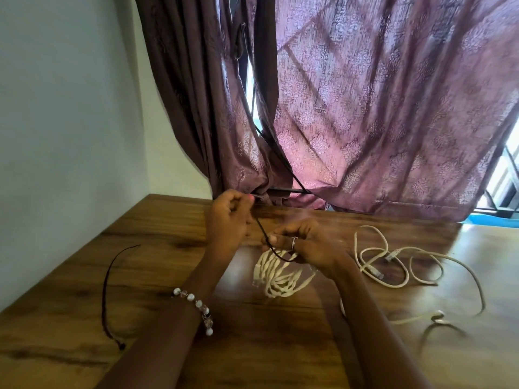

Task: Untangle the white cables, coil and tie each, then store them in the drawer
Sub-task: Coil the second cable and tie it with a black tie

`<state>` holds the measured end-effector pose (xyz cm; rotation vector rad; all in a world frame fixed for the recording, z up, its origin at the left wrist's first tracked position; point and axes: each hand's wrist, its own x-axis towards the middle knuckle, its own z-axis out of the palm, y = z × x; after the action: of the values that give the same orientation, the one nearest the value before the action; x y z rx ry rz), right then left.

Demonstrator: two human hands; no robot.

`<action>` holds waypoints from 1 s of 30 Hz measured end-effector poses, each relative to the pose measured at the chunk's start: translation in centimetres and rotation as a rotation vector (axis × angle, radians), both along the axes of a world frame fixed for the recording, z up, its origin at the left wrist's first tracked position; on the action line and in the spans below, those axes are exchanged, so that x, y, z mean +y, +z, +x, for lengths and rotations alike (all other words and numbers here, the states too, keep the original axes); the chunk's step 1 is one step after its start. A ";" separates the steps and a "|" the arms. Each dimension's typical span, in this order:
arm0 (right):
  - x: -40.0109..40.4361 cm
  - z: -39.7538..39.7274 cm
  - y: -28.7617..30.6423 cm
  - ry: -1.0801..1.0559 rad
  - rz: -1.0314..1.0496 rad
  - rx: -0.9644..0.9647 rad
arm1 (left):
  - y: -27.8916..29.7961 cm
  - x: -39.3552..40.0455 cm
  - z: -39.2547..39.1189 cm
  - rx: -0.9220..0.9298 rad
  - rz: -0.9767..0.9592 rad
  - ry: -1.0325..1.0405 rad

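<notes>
A coiled white cable [276, 279] hangs bunched just above the wooden table [157, 240]. My right hand [304, 242] grips the top of the bundle. A thin dark string [262, 230] runs from under that hand up to my left hand [229, 217], which pinches its upper end with curled fingers. A second white cable [404, 265] lies loose and looped on the table to the right, its clear plugs showing.
Another dark string [108, 287] lies curved on the table at the left. Purple curtains [365, 108] hang behind the table's far edge, over a window. A pale wall [61, 108] borders the left side.
</notes>
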<state>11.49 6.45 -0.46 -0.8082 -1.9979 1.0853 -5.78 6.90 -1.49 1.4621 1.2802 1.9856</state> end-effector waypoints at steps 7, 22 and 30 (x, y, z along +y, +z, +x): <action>0.0 -0.4 -0.2 0.071 -0.041 0.035 | -0.1 1.3 -3.1 -0.246 -0.033 0.225; 1.6 0.1 -1.2 -0.217 -0.194 0.250 | 0.2 -1.3 1.8 -0.163 -0.598 -0.332; 1.7 -0.8 -1.4 -0.184 -0.168 0.209 | 0.0 -1.1 2.5 -0.294 -0.444 -0.311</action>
<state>10.72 8.10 -1.86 -0.9074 -1.6423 1.1883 -3.24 5.76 -1.53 1.0382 1.1828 1.5225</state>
